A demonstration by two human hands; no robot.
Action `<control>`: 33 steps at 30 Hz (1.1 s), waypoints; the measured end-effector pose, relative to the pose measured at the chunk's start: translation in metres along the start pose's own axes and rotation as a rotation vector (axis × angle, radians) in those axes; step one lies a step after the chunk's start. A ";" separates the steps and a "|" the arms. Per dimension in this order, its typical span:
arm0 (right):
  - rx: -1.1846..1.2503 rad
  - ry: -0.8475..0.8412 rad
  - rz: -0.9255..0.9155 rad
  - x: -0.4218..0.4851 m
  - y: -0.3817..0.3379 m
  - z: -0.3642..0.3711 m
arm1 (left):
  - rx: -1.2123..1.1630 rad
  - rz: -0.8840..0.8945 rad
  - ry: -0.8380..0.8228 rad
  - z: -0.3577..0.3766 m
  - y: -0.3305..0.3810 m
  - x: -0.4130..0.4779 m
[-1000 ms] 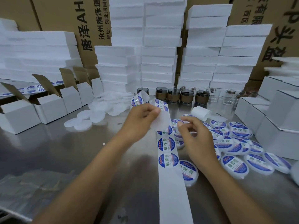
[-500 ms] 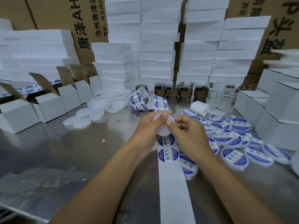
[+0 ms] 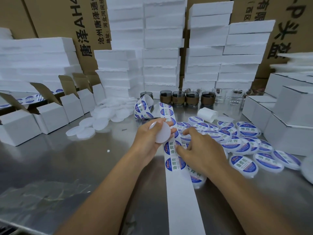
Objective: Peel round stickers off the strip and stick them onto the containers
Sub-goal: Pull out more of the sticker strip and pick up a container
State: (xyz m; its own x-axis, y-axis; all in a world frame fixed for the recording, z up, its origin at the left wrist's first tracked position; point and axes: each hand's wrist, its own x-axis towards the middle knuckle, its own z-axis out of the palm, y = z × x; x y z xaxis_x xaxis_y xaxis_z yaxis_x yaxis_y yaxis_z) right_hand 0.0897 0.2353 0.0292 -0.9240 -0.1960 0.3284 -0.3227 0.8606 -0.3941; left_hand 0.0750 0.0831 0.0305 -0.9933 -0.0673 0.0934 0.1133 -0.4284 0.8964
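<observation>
Head view: sticker strip [image 3: 181,200] lengthwise, near-to-far

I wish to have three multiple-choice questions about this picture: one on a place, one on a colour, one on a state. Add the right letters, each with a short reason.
1. Where do the labelled containers lie?
A. on the table, left of the sticker strip
B. on the table, right of the sticker strip
C. in the left hand

2. Besides white, which colour fills most of each round sticker?
A. blue
B. red
C. yellow

3. How is the plain container now?
A. lying on the table
B. covered by a sticker
C. held in the left hand, its visible face bare

Key:
1 B: the labelled containers spread out on the right side of the strip.
2 A: blue fields frame the white middle of each sticker.
3 C: the fingers curl round it above the table, and no sticker shows on it.
</observation>
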 end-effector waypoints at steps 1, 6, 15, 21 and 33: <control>0.014 -0.029 0.001 0.000 -0.002 0.000 | 0.002 0.001 0.005 0.000 0.000 0.000; 0.237 -0.203 0.051 0.001 -0.005 0.005 | 0.018 0.012 0.007 0.000 0.001 0.000; 0.184 -0.128 -0.057 -0.004 -0.008 0.018 | -0.017 0.041 -0.015 -0.001 0.001 -0.001; 0.314 -0.166 0.029 0.000 -0.008 0.024 | -0.037 0.051 -0.006 -0.003 0.002 0.000; 0.933 -0.001 0.234 0.010 0.001 -0.011 | -0.017 0.049 0.130 -0.008 0.006 0.004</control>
State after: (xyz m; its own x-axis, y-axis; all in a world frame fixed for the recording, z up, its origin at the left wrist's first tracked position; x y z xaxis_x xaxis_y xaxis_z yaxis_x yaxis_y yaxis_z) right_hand 0.0825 0.2399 0.0416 -0.9857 -0.0676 0.1542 -0.1632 0.1577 -0.9739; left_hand 0.0722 0.0734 0.0331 -0.9757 -0.2046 0.0790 0.1633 -0.4371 0.8845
